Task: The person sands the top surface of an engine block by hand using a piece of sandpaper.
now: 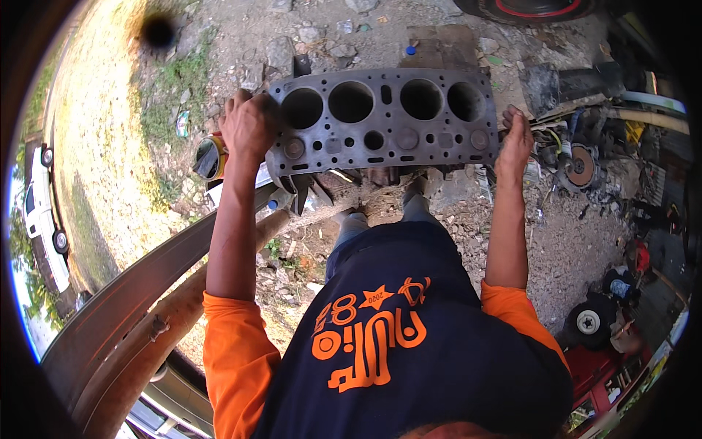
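A grey metal engine block (pixel 398 141) lies in front of me, its flat top face with several round cylinder bores and smaller holes turned up. My left hand (pixel 248 128) is closed at the block's left end, knuckles up. A dark patch beside its fingers overlaps the block's corner; whether that is a held thing or shadow is unclear. At the right end, my right hand (pixel 515 143) is upright with fingers stretched and slightly bent, palm toward the block's side. Whether it touches the metal cannot be made out. What supports the block is mostly hidden beneath it.
An open can (pixel 210 158) stands left of the block. A long metal beam (pixel 139 293) and a rusty pipe (pixel 172 322) run along my left. Rubble covers the ground. On the right lie a round disc part (pixel 580 167), scrap and a small wheel (pixel 588 321). A tyre (pixel 526 9) is ahead.
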Demonstrator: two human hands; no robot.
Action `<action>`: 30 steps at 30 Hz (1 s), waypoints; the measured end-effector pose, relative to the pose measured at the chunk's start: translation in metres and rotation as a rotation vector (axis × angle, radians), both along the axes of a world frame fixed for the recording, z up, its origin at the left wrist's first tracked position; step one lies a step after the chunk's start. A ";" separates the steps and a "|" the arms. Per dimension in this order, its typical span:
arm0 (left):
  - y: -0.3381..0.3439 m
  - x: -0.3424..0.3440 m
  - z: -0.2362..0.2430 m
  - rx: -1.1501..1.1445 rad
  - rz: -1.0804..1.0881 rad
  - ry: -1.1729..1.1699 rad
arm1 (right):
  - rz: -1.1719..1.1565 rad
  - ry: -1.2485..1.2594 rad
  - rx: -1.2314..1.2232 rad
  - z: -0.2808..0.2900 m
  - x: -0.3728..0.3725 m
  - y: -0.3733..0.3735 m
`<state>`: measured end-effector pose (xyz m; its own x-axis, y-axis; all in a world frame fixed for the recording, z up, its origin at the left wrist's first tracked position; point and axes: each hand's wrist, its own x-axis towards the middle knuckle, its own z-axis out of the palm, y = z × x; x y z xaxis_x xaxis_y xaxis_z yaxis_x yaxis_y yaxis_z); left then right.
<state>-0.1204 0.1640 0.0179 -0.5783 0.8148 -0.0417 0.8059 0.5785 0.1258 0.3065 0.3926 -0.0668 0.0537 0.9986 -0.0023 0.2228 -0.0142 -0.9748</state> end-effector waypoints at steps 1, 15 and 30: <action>-0.004 0.001 -0.003 0.012 0.003 0.018 | 0.024 0.079 -0.102 0.009 -0.009 -0.004; -0.022 0.028 -0.009 0.070 0.059 -0.015 | 0.045 0.138 -0.247 0.018 -0.023 0.002; -0.011 0.016 -0.001 0.019 0.003 0.043 | 0.107 0.166 -0.450 0.018 -0.024 0.009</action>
